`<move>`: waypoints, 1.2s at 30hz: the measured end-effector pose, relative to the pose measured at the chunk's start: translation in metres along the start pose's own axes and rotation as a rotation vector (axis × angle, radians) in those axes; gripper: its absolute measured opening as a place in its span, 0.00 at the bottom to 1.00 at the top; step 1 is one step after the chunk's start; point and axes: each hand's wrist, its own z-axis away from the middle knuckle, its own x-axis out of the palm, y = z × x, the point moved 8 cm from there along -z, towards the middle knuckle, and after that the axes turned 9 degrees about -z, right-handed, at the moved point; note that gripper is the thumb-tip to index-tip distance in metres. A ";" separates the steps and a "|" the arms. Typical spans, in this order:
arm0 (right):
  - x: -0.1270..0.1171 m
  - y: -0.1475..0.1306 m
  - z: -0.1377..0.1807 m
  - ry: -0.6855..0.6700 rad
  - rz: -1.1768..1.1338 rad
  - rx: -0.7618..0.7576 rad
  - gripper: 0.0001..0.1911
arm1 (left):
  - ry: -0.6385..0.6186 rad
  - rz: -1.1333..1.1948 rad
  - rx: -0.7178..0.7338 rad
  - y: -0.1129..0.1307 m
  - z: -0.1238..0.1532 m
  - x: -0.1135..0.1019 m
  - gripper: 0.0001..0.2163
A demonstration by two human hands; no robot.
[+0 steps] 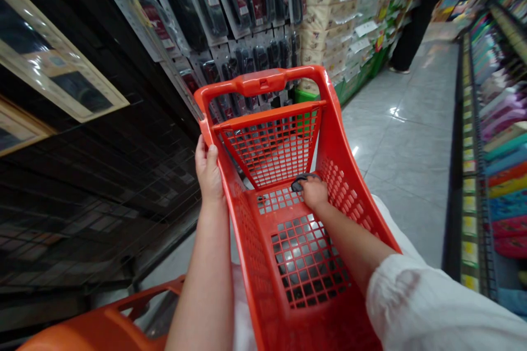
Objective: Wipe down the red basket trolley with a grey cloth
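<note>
A red plastic shopping cart (259, 247) with grid-patterned walls and floor stands in front of me. My left hand (209, 173) is closed on its left upper edge, thumb on top, just below the corner of the handle (263, 83). Reaching down inside the cart, my right hand (315, 193) grips a small dark grey item (297, 183) near the basket floor, close to the hinged grid flap (274, 148). The fingers partly hide this item, and its kind is unclear.
Packaged goods (242, 5) hang on a rack beyond the handle, beside stacked cartons (325, 22). A person's dark-clad leg (424, 16) stands farther up the aisle. Shelves of colourful goods (508, 181) line the right. Another orange-red cart part (102, 329) sits lower left.
</note>
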 end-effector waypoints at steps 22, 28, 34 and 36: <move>0.019 -0.028 0.040 -0.151 0.141 0.018 0.27 | 0.050 -0.070 -0.005 0.002 -0.003 -0.009 0.24; 0.031 -0.084 0.070 -0.148 0.103 -0.125 0.24 | 0.060 -0.030 0.026 0.000 -0.006 -0.009 0.26; 0.048 -0.143 0.114 -0.236 0.013 -0.490 0.22 | 0.070 -0.089 0.035 0.000 -0.006 -0.014 0.24; 0.039 -0.121 0.098 -0.216 0.021 -0.458 0.25 | 0.057 -0.085 0.032 0.001 -0.004 -0.014 0.25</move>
